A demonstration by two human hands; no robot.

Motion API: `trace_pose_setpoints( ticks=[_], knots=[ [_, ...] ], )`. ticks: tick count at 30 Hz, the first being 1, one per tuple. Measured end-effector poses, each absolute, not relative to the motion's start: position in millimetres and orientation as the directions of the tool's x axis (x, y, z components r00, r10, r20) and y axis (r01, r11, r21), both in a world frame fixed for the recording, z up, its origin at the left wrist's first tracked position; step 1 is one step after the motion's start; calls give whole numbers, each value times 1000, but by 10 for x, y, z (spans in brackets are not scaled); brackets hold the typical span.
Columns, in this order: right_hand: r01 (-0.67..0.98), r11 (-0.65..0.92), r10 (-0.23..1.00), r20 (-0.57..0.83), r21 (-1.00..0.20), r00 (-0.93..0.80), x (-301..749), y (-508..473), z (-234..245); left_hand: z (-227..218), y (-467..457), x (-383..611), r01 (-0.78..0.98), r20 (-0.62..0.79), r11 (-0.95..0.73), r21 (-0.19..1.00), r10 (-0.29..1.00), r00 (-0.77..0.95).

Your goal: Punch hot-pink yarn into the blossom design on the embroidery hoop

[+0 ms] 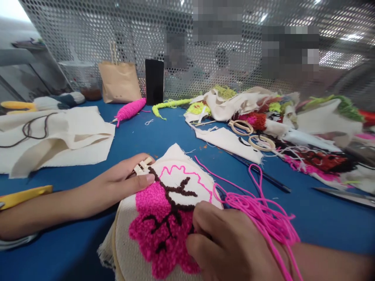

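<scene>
A wooden embroidery hoop holds cream cloth stretched tight, tilted towards me. On the cloth are bright and deeper pink looped stitches, dark brown branch shapes and a pink outline around bare cloth. My left hand grips the hoop's upper left rim by its wooden clamp, thumb lying on the cloth. Curled closed, my right hand rests over the right side of the stitching; whatever its fingers hold is hidden. Loose pink yarn lies tangled beside it and trails across my right wrist.
Pointed scissors and a dark pen lie right. Behind are a cloth and yarn pile, small hoops, pink yarn bundle, phone and paper bag. Cream cloth and a yellow handle lie left.
</scene>
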State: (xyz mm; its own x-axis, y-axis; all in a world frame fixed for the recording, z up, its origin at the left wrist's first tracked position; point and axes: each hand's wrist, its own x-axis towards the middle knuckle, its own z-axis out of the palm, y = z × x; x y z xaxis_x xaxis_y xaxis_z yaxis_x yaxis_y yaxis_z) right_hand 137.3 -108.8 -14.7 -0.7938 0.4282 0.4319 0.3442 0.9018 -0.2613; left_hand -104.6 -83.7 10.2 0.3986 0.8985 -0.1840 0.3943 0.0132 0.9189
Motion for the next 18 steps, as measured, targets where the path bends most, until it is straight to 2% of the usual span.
trace_pose_setpoints(
  ticks=[3, 6, 10, 12, 16, 18],
  knots=[
    [336, 915, 401, 391, -224, -828, 1392, -1053, -110, 98, -825, -1054, 395, -176, -1, 919, 894, 413],
    [319, 911, 405, 417, -261, -814, 1433, -1051, -135, 83, -802, -1066, 422, -171, -28, 906, 888, 427],
    [214, 853, 452, 471, -476, -757, 1513, -1081, -237, 60, -789, -1074, 415, -150, -53, 908, 884, 442],
    [193, 824, 488, 494, -533, -719, 1544, -1108, -269, 57, -790, -1078, 414, -145, -60, 908, 883, 447],
    [285, 813, 569, 584, -508, -579, 1563, -1156, -253, 76, -797, -1082, 433, -155, -62, 899, 880, 449],
    [267, 816, 562, 597, -513, -572, 1565, -1154, -238, 87, -803, -1075, 433, -156, -59, 900, 882, 445]
  ],
)
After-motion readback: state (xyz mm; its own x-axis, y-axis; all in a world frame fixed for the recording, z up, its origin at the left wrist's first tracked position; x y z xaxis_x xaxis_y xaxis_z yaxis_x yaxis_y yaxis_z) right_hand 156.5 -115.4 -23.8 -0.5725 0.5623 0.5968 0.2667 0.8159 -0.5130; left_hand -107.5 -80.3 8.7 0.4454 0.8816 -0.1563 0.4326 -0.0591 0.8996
